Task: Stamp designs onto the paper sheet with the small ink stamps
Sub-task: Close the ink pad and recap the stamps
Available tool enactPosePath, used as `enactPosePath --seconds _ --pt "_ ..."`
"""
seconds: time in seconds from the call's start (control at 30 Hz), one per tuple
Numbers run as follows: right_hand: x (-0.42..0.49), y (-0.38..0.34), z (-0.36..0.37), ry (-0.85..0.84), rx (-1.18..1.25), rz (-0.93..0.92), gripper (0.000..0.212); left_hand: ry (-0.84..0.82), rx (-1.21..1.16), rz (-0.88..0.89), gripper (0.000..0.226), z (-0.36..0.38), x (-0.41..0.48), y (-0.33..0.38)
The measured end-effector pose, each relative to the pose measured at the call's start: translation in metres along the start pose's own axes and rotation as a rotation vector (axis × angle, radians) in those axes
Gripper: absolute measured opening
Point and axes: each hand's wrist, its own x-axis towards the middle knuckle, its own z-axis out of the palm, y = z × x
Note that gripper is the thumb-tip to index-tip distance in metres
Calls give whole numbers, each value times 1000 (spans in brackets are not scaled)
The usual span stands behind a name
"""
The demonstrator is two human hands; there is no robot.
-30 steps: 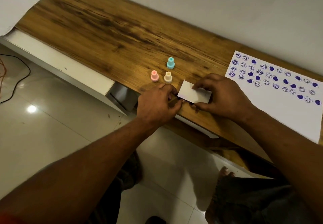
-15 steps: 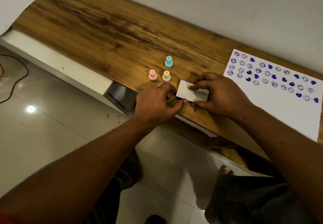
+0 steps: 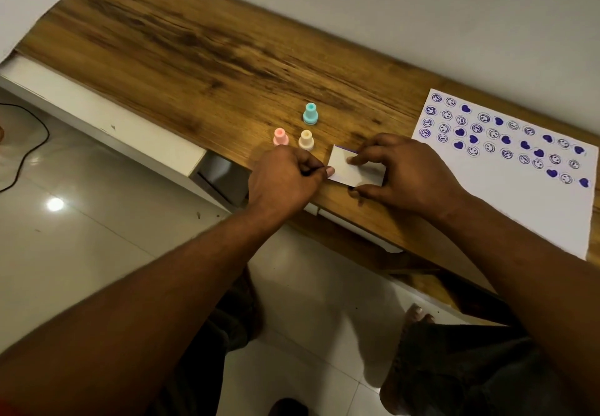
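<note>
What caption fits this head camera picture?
Both hands hold a small white card beside three little stamps and a stamped sheet.

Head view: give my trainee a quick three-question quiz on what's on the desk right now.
1. True or false: the teal stamp stands farther from the person than the pink stamp and cream stamp.
2. What do both the left hand and right hand touch? A) small white box B) a stamp C) paper sheet
3. Which two designs are printed on the paper sheet?

Key: 1 true; 2 A; 3 smiley faces and hearts.
</note>
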Motion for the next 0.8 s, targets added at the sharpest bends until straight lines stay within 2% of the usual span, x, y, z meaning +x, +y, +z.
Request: enactPosePath --seconds 0.4,0.5,0.63,0.8 --pt "-3 0 -2 32 -19 -29 57 -45 0 -43 15 -5 4 4" --pt "-3 1 -2 50 2 -19 57 -37 -19 -11 22 -7 1 4" --pt "-3 0 0 48 -9 -33 56 -39 -6 2 43 -7 -2 6" --pt "1 -3 1 42 -89 -48 56 -11 44 13 37 -6 -4 6"
